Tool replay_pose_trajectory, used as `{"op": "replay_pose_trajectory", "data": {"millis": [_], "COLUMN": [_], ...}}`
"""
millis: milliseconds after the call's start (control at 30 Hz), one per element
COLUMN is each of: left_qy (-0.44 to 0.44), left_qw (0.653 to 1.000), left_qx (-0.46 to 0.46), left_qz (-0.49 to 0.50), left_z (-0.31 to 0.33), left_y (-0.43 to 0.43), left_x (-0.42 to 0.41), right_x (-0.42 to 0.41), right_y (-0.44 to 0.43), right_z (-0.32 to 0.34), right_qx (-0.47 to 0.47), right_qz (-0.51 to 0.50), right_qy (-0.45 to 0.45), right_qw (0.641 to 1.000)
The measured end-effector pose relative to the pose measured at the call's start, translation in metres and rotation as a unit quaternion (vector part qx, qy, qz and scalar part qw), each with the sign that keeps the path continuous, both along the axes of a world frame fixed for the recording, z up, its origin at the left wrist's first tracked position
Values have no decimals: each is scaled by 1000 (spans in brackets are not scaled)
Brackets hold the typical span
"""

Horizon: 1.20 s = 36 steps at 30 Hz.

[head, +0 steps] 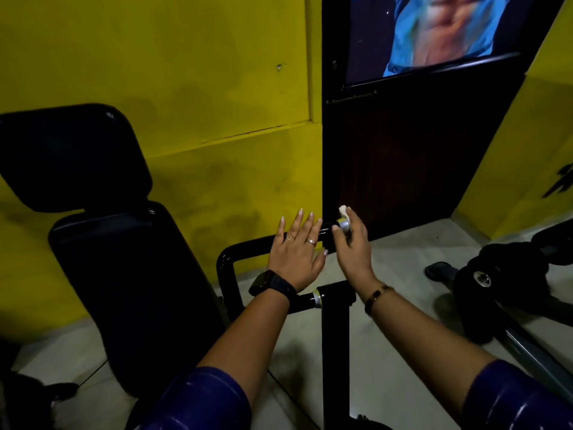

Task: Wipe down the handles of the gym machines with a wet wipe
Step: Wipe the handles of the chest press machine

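A black machine handle (248,243) runs level from a bent tube at the left to a silver end cap (343,224) at the right. My left hand (296,251) lies flat on top of the handle with its fingers spread. My right hand (353,240) cups the silver end cap, and a small white wet wipe (436,209) shows above its fingers. A second short black handle (307,301) with a silver ring sticks out lower down, below my wrists, from a black upright post (336,352).
A black padded seat back (130,290) and headrest (74,156) stand at the left against a yellow wall. A dark door with a poster is behind the handle. Black weight plates (499,293) on a bar lie on the tiled floor at the right.
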<state>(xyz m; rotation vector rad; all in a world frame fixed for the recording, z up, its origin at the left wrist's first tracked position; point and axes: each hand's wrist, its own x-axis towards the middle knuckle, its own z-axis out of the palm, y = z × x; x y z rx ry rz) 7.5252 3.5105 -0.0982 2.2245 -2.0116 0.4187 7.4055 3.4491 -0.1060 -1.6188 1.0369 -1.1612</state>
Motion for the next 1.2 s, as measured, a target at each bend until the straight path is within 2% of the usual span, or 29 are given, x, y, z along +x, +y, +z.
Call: {"op": "replay_pose_trajectory", "data": {"millis": [33,100,200,333,400,567,700,800,900,967,1033,1133,1200], "left_qy": [-7,-25,-38,-59,-45,30,147,272,300,289,280,220,149], "left_qw": [1000,1000,999,997,997,994,982,949,938,941,945,960,972], "left_qx": [1,-4,-28,-38,-41,-45,-33,14,51,45,30,-2,-44], "left_qz": [0,-1,-3,13,39,97,115,158,168,168,167,171,174], "left_z": [-2,-7,-15,-27,-31,-36,-42,-48,-55,-55,-52,-52,-58], "left_y": [1,6,23,56,72,105,126,141,149,148,146,145,141], "left_x": [1,6,18,45,56,80,91,92,89,85,81,74,73], "right_x": [1,6,17,41,58,103,132,139,131,124,116,101,93], "right_y": [-6,-10,6,28,40,78,107,117,118,119,123,129,125], "right_z": [1,0,-4,-3,0,-2,-10,-17,-20,-30,-45,-57,-60], "right_qx": [39,150,267,380,397,383,361,272,136,46,16,-53,-180], "right_qz": [0,2,-15,-59,-33,43,149,197,220,245,248,273,291], "right_qy": [-14,-109,-271,-365,-363,-212,-126,-46,43,125,208,269,374], "right_qw": [999,983,925,848,842,898,912,941,965,960,946,922,862]}}
